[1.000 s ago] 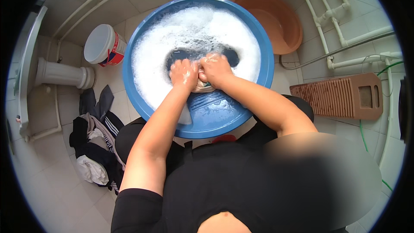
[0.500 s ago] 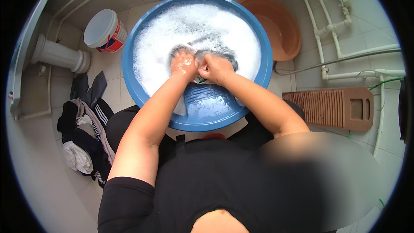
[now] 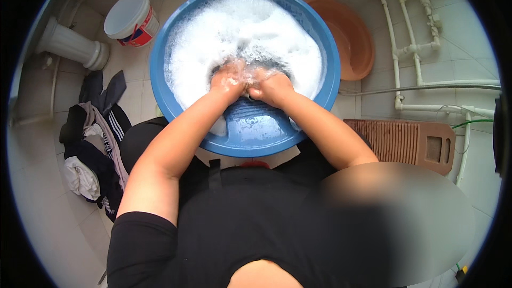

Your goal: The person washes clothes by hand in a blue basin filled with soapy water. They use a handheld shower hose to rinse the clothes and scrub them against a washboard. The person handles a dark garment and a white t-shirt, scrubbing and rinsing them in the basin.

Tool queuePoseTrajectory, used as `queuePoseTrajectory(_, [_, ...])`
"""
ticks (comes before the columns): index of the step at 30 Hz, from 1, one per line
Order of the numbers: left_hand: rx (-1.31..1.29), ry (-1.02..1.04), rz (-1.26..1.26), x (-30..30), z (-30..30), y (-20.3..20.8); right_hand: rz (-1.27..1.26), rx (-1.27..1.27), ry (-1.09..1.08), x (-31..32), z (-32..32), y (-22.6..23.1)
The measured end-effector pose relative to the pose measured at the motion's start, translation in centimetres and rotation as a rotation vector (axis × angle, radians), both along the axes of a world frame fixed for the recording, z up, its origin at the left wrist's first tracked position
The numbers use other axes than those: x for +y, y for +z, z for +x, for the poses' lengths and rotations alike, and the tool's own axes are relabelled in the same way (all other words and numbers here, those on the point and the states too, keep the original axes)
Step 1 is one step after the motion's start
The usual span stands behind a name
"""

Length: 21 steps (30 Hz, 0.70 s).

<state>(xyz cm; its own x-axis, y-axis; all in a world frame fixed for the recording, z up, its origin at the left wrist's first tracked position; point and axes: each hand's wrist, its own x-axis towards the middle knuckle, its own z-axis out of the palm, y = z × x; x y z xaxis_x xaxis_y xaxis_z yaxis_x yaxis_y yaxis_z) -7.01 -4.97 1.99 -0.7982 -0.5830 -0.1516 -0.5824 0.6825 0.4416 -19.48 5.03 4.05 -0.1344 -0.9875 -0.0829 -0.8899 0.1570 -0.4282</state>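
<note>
A large round blue tub stands before me, full of white suds, with a ribbed washboard slope at its near side. Both my hands are in the foam at the top of those ridges, side by side. My left hand is wet and closed, its fingertips lost in splashing water. Close to its right, my right hand is curled with the thumb toward the left one. They grip dark cloth, which shows only in patches amid the foam and is mostly hidden; its kind cannot be made out.
A lidded white bucket stands at the far left, beside a white pedestal. Dark and white clothes lie heaped on the left floor. Behind the tub's right rim is an orange basin; a brown washboard and white pipes are at right.
My hands, still together, have pushed into the water, which now splashes round the fingers. Less of the dark cloth shows, and foam covers more of the tub's middle. The view has shifted slightly.
</note>
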Motion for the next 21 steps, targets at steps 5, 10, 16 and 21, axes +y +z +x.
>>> queuePoseTrajectory(5, [0.125,0.069,0.032,0.4,0.9,0.2,-0.070,0.236,-0.066,1.1,-0.2,-0.2])
queuePoseTrajectory(10, [0.403,-0.195,-0.025,3.3,2.6,1.1,-0.175,0.011,0.133,3.4,0.7,1.1])
queuePoseTrajectory(16, [0.144,-0.023,0.002,-0.8,2.1,0.0,0.236,-0.168,-0.219,1.2,-1.8,2.4])
queuePoseTrajectory(21, [0.186,-0.123,0.077,-0.8,4.1,3.2,0.370,-0.612,-0.445,1.6,-3.2,1.7])
